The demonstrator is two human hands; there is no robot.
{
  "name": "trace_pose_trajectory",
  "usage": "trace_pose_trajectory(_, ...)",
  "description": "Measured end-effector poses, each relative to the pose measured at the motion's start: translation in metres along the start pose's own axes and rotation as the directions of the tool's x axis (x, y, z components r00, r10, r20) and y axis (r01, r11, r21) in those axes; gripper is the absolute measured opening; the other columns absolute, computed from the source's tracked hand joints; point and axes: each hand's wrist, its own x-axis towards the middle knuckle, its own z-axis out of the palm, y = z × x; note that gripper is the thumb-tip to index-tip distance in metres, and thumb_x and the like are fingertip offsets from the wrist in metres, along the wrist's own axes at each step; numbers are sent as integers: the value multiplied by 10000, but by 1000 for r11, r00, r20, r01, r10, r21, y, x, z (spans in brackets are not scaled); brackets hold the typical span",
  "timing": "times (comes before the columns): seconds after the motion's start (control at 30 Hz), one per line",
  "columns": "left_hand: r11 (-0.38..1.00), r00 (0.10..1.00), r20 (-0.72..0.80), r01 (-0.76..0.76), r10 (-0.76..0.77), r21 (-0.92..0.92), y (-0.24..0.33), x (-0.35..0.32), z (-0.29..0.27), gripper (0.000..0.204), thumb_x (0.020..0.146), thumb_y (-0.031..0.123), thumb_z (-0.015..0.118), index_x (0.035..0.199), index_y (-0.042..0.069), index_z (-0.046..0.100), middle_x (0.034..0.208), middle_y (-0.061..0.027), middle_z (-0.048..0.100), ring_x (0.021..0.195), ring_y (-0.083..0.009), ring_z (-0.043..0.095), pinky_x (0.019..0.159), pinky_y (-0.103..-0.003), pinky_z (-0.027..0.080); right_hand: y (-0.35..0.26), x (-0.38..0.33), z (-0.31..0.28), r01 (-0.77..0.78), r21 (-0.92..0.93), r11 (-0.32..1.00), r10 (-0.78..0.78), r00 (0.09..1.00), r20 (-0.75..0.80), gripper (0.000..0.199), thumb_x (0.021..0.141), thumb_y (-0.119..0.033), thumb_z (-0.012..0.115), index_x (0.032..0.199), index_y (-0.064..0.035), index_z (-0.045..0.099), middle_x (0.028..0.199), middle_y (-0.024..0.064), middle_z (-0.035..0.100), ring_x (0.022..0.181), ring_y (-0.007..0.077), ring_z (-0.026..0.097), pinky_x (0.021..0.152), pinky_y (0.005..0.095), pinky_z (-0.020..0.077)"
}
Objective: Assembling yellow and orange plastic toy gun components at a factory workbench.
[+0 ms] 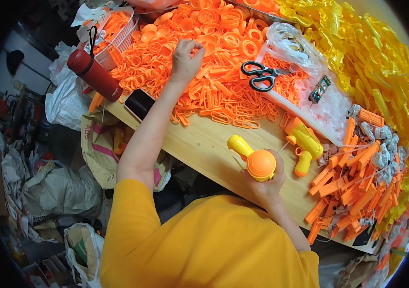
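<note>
My right hand (pixel 268 186) is wrapped round a yellow toy gun (pixel 237 143) at the table's front edge. The toy's round orange end (pixel 261 163) faces up, and its yellow handle points to the far left. Over the heap of orange plastic parts (pixel 166 57), my left hand (pixel 185 60) is raised with its fingers curled into a pinch. Whatever lies between those fingertips, if anything, is too small to make out. To the right of my right hand lies another yellow toy gun (pixel 305 144) with an orange end and an orange grip tip.
Orange clip-like loops (pixel 233 117) border the bare wood (pixel 190 141). Black-handled scissors (pixel 260 77) rest by a tray of whitish pieces (pixel 327 108). A red flask (pixel 94 74) and a phone (pixel 139 104) stand left. Orange wired parts (pixel 353 187) and yellow shells (pixel 362 62) are heaped right.
</note>
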Motion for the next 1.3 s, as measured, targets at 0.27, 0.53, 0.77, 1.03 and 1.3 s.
trace_pose_trajectory(0.27,216,734,537,653,-415,-726,30,-1,-27,124,870,175,605,922,64,585,793,-26,564,603,-102,469,534,-244,361,2,9,-6,-185,110,976,198,972,-123,624,660,-68,845,1173,-16,494,990,68,602,883,154,615,800,303,509)
trace_pose_trajectory(0.53,-48,508,759,818,-407,-573,75,-37,-23,200,927,282,582,846,108,524,693,-5,508,526,-93,423,460,-228,319,10,13,-12,-322,239,916,353,930,-100,572,704,-67,827,1164,-26,489,1039,44,581,923,137,599,827,299,505)
trace_pose_trajectory(0.77,267,438,826,894,-353,-360,135,-92,-8,311,916,353,643,731,152,497,587,63,453,433,-18,350,381,-189,226,4,17,-17,-462,556,690,551,834,9,469,768,-62,777,1144,-41,497,1028,47,613,909,131,618,810,300,520)
trace_pose_trajectory(1.03,286,418,789,905,-450,-316,143,-115,0,262,894,331,643,731,166,521,595,73,484,453,-7,405,382,-184,244,7,7,-20,-517,599,611,582,806,103,481,779,-87,769,1172,-40,495,1039,58,621,911,138,624,806,309,528)
trace_pose_trajectory(1.3,248,335,816,938,-471,-242,140,-134,2,232,908,316,536,812,118,610,605,47,512,448,-38,396,389,-214,250,11,0,-21,-580,659,479,620,755,213,493,787,-106,763,1198,-44,497,1059,53,617,936,143,616,821,315,527)
